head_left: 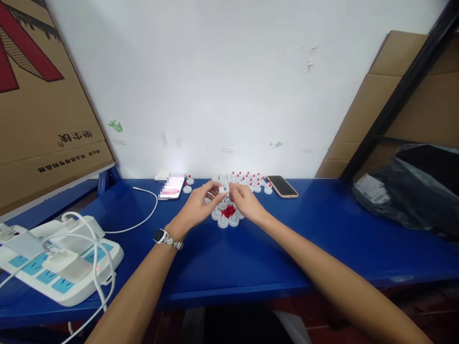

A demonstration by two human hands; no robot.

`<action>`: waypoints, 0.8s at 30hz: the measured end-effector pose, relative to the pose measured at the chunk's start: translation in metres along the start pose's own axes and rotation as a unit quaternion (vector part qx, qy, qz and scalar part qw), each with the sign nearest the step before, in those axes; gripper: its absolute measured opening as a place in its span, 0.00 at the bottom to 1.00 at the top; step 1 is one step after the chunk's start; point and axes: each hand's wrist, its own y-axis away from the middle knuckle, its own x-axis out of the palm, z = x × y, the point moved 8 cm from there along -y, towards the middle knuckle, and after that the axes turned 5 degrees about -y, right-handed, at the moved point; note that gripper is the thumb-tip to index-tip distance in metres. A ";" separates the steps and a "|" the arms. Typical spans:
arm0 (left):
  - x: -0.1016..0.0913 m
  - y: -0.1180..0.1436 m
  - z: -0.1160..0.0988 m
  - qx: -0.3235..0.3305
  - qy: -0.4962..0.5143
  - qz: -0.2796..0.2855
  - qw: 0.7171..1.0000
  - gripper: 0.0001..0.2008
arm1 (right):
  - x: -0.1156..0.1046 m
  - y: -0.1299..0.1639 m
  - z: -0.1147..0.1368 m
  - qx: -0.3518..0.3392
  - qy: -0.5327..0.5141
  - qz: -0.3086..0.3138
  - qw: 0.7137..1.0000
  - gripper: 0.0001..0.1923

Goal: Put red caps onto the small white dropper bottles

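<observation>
A small white cap (223,189), round and plain, is pinched between the fingers of the left hand (198,206) and right hand (245,202) just above a pile of red pins (228,210) ringed by white caps (223,222) on the blue worktop (322,229), seemingly kept within easy reach.

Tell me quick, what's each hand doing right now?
Left hand: grip closed on a small white plastic piece.
Right hand: fingertips pinching the same piece from the other side.
</observation>
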 end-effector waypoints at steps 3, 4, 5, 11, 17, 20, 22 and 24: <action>-0.004 0.001 -0.008 0.051 -0.036 -0.025 0.998 0.24 | 0.002 -0.001 -0.005 0.016 -0.039 -0.009 0.999 0.25; -0.004 0.001 -0.010 0.062 -0.042 -0.025 0.997 0.24 | 0.003 -0.001 -0.005 0.016 -0.046 -0.008 0.999 0.25; -0.003 0.001 -0.011 0.065 -0.044 -0.024 0.997 0.21 | 0.004 0.000 -0.004 0.013 -0.047 -0.008 0.999 0.25; 0.004 -0.002 0.006 -0.043 0.081 0.002 0.996 0.20 | -0.002 0.005 0.015 -0.039 0.014 -0.033 0.999 0.24; 0.020 -0.004 0.018 -0.129 0.201 0.081 0.968 0.30 | 0.000 0.009 0.025 -0.074 0.029 -0.001 0.997 0.23; 0.023 -0.003 0.022 -0.157 0.230 0.089 0.956 0.30 | 0.001 0.009 0.026 -0.075 0.026 0.001 0.997 0.23; 0.023 -0.001 0.023 -0.171 0.222 0.093 0.955 0.31 | 0.002 0.008 0.024 -0.074 0.023 -0.001 0.997 0.23; 0.020 0.001 0.022 -0.168 0.191 0.092 0.963 0.32 | 0.001 0.007 0.019 -0.065 0.017 -0.009 0.998 0.24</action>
